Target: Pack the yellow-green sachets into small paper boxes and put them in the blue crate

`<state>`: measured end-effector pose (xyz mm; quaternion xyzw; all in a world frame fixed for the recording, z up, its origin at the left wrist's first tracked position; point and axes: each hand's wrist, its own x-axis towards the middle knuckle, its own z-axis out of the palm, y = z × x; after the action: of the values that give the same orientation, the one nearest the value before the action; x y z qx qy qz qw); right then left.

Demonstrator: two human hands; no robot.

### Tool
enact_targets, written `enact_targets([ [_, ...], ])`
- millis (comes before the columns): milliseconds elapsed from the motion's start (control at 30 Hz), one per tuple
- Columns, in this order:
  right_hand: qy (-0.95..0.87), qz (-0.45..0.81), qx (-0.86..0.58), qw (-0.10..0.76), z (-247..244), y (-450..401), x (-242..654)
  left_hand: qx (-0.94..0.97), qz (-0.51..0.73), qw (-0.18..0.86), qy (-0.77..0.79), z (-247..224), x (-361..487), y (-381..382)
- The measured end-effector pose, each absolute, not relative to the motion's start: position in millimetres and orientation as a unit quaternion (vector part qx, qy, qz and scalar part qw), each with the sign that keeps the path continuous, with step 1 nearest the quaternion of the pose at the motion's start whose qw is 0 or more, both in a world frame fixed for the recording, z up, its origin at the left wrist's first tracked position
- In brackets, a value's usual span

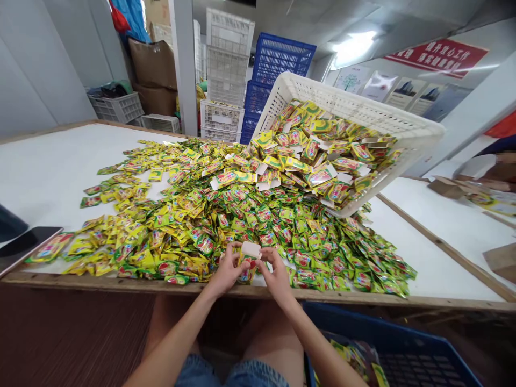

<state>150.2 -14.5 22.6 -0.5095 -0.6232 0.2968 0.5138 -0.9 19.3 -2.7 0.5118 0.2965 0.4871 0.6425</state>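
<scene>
Close to the table's front edge, a small yellow-and-red carton (247, 263) stands upright between my hands, its white top flap (251, 249) raised. My left hand (229, 269) is closed on the carton's left side, thumb across its front. On the other side my right hand (275, 270) pinches near the carton's right edge; whether a sachet is also in those fingers I cannot make out. Just beyond my hands spreads a heap of small green and yellow sachets (262, 215). Behind it, many similar cartons (306, 161), some with open flaps, spill from a tipped white basket (363, 113).
A phone (30, 242) lies at the table's left edge beside a larger packet (52, 247). Below the table at right is a blue crate (403, 344) with packets inside. Stacked white crates (228, 64) and blue crates (278, 59) stand behind. Another person's arm (497, 166) shows far right.
</scene>
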Motion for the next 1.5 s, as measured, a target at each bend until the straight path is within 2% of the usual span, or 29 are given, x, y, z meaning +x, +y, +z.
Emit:
enact_targets([
  [100, -0.605, 0.277, -0.52, 0.536, 14, -16, 153, 0.528, 0.519, 0.6, 0.304, -1, 0, 16],
  [300, -0.658, 0.248, -0.521, 0.483, 21, -11, 159, 0.598, 0.47, 0.561, 0.327, 2, 0, 14],
  [533, -0.612, 0.281, -0.496, 0.549, 17, -6, 153, 0.608, 0.536, 0.468, 0.353, 7, 2, 3],
  [667, -0.644, 0.263, -0.485, 0.53, 21, -12, 153, 0.652, 0.523, 0.416, 0.358, 17, 2, -3],
  [833, -0.64, 0.281, -0.487, 0.524, 29, -22, 153, 0.641, 0.537, 0.4, 0.375, 28, 5, -6],
  [1000, -0.625, 0.24, -0.531, 0.519, 25, -21, 150, 0.629, 0.543, 0.385, 0.401, 28, 12, -5],
  [1133, -0.65, 0.221, -0.537, 0.491, 23, -14, 154, 0.635, 0.529, 0.378, 0.417, 27, 15, 2],
  [1333, -0.724, 0.106, -0.549, 0.403, 29, -10, 160, 0.633, 0.525, 0.376, 0.427, 26, 18, 7],
  [1500, -0.752, 0.059, -0.553, 0.353, 36, -6, 160, 0.61, 0.531, 0.394, 0.436, 24, 21, 10],
])
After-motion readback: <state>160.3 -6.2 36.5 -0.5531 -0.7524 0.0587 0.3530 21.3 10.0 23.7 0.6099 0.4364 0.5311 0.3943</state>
